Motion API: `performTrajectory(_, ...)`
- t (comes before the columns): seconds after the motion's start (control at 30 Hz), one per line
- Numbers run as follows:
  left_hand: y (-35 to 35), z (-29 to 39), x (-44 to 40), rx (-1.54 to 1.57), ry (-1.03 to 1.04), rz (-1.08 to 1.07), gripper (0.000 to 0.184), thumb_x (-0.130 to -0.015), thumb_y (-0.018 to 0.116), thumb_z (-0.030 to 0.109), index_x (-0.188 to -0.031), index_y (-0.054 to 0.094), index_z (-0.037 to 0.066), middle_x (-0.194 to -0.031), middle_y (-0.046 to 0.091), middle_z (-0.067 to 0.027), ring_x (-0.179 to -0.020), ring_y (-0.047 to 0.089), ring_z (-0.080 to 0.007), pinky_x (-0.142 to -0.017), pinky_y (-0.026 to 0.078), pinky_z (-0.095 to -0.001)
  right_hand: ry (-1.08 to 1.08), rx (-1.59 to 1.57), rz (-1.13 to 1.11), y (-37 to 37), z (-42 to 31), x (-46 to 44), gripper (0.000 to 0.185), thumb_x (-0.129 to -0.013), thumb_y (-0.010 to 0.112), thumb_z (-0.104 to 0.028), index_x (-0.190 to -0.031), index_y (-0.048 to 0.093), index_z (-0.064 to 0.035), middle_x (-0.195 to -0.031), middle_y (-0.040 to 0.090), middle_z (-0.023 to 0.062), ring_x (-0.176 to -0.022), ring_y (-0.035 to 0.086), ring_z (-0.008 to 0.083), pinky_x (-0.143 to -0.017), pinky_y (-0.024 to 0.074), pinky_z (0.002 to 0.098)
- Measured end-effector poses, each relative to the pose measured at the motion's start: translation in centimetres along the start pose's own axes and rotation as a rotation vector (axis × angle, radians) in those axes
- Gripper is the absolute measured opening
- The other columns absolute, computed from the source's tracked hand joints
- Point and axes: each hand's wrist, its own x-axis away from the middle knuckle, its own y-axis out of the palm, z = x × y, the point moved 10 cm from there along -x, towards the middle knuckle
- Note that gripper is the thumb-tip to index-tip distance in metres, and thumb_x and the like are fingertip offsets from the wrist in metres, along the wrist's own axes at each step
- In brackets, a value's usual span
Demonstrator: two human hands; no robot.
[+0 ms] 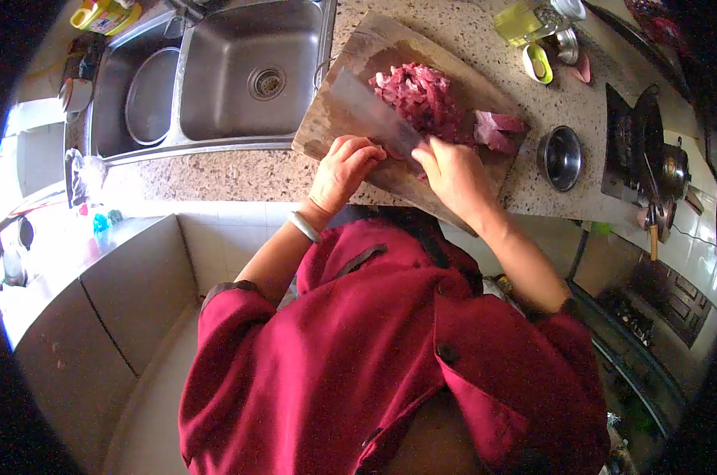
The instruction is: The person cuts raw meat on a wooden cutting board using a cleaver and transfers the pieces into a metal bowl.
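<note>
A wooden cutting board [327,127] lies on the counter. My right hand [453,176] is wrapped round the handle of a cleaver [372,111], whose wide blade slants up and left over the board. At the board's near edge, my left hand [344,170] has its fingers curled down on a small piece of meat [380,153], mostly hidden under them. Beyond the blade sits a pile of cut red meat [415,93]. To its right is a larger chunk of meat [497,131], apart from both hands.
A double steel sink [239,141] adjoins the board on the left. A dark metal bowl [561,158] stands right of the board. Farther back are a jar of yellowish liquid [532,22] and a green-and-white spoon-like dish [537,65]. A stove with a wok [647,142] is at far right.
</note>
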Motion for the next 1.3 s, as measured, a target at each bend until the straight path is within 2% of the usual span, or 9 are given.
performTrajectory(0.17, 0.5, -0.8, 0.5, -0.017, 0.0, -0.051, 0.023, -0.071, 0.06, 0.005, -0.094, 0.059, 0.009, -0.098, 0.057, -0.0054, -0.094, 0.054, -0.0254, -0.08, 0.048, -0.0341, 0.024, 0.039, -0.145, 1.6, 0.5, 1.7, 0.025, -0.087, 0.053, -0.023, -0.078, 0.057, -0.0003, -0.065, 0.058, 0.0236, -0.063, 0.059, 0.0408, -0.057, 0.0466, 0.0473)
performTrajectory(0.3, 0.6, -1.3, 0.3, 0.015, -0.04, -0.055, 0.021, -0.071, 0.06, 0.005, -0.092, 0.061, 0.006, -0.095, 0.059, -0.0086, -0.091, 0.056, -0.0274, -0.078, 0.048, -0.0344, 0.012, 0.019, -0.138, 3.6, 0.2, -0.2, 0.026, -0.087, 0.053, -0.024, -0.077, 0.057, -0.0008, -0.066, 0.059, 0.0233, -0.064, 0.059, 0.0405, -0.058, 0.0473, 0.0476)
performTrajectory(0.5, 0.9, -1.1, 0.3, 0.002, -0.023, -0.071, 0.024, -0.069, 0.057, 0.006, -0.093, 0.061, 0.01, -0.096, 0.059, -0.0044, -0.093, 0.056, -0.0232, -0.08, 0.048, -0.0323, -0.114, -0.005, 0.019, 5.2, -3.0, -5.5, 0.024, -0.086, 0.053, -0.024, -0.076, 0.057, -0.0019, -0.07, 0.061, 0.0217, -0.068, 0.06, 0.0393, -0.061, 0.0484, 0.0464)
performTrajectory(0.57, 1.1, -1.0, 0.4, -0.025, -0.002, -0.065, 0.026, -0.069, 0.057, 0.005, -0.094, 0.062, 0.01, -0.095, 0.059, -0.004, -0.092, 0.056, -0.0225, -0.08, 0.048, -0.032, -0.104, 0.012, 0.051, 4.8, -2.4, -5.9, 0.025, -0.086, 0.054, -0.025, -0.079, 0.059, -0.0016, -0.072, 0.061, 0.0211, -0.068, 0.061, 0.0387, -0.061, 0.0485, 0.0454)
performTrajectory(0.63, 1.2, -1.0, 0.5, -0.012, 0.012, -0.089, 0.027, -0.069, 0.057, 0.004, -0.095, 0.062, 0.01, -0.094, 0.059, -0.0039, -0.092, 0.056, -0.0225, -0.081, 0.048, -0.0319, 0.026, -0.209, 0.007, 5.1, 0.1, -6.1, 0.027, -0.086, 0.055, -0.027, -0.082, 0.061, -0.0016, -0.074, 0.062, 0.0205, -0.068, 0.061, 0.0376, -0.06, 0.0482, 0.0443)
performTrajectory(0.7, 1.2, -1.1, 0.7, 0.0, 0.021, -0.084, 0.027, -0.068, 0.057, 0.004, -0.094, 0.063, 0.011, -0.096, 0.058, -0.0042, -0.093, 0.055, -0.0232, -0.081, 0.049, -0.0322, 0.042, -0.194, 0.174, 2.7, 1.0, -5.0, 0.027, -0.086, 0.056, -0.027, -0.083, 0.062, -0.0017, -0.074, 0.062, 0.0205, -0.068, 0.061, 0.0373, -0.058, 0.0478, 0.0437)
performTrajectory(0.87, 0.5, -0.9, 0.5, -0.011, -0.051, -0.046, 0.021, -0.075, 0.058, 0.007, -0.095, 0.061, 0.01, -0.099, 0.056, -0.0068, -0.093, 0.055, -0.0257, -0.078, 0.048, -0.0335, 0.045, -0.067, 0.014, 0.5, 1.0, -1.2, 0.028, -0.087, 0.054, -0.027, -0.08, 0.06, -0.0006, -0.069, 0.06, 0.0228, -0.066, 0.06, 0.0397, -0.058, 0.0465, 0.0463)
performTrajectory(0.97, 0.4, -1.0, 0.6, -0.013, -0.012, -0.019, 0.021, -0.073, 0.058, 0.006, -0.094, 0.061, 0.009, -0.099, 0.056, -0.0065, -0.094, 0.055, -0.0256, -0.078, 0.048, -0.0332, 0.082, 0.005, -0.148, 1.7, 0.9, 0.7, 0.029, -0.087, 0.054, -0.028, -0.08, 0.059, -0.0002, -0.067, 0.058, 0.0244, -0.065, 0.059, 0.0417, -0.058, 0.0455, 0.0482)
performTrajectory(1.3, 0.5, -1.7, 0.2, 0.01, -0.044, -0.069, 0.021, -0.07, 0.056, 0.004, -0.09, 0.059, 0.008, -0.098, 0.057, -0.0056, -0.092, 0.056, -0.0246, -0.078, 0.048, -0.0324, 0.024, -0.161, -0.125, 3.6, 1.8, -1.5, 0.027, -0.086, 0.056, -0.026, -0.079, 0.059, -0.0002, -0.069, 0.058, 0.0238, -0.067, 0.059, 0.0407, -0.058, 0.0457, 0.0473)
